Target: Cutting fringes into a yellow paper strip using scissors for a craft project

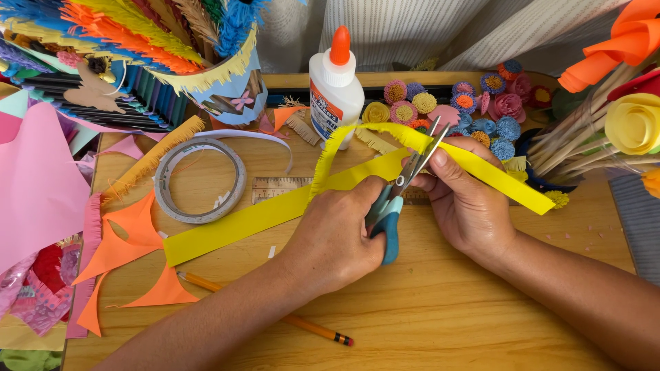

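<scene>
Wooden craft table [440, 302]: left hand [337, 237] grips teal-handled scissors [399, 196], blades parted; right hand [467, 199] pinches the yellow paper strip [495, 172] above the tabletop. Even, parallel, shallow snips would likely fringe best.

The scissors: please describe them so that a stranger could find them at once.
On the wooden table, look between the two hands near the middle. The scissors are in the left hand, cutting a yellow strip held by the right hand. Only they have teal handles and metal blades.
</scene>
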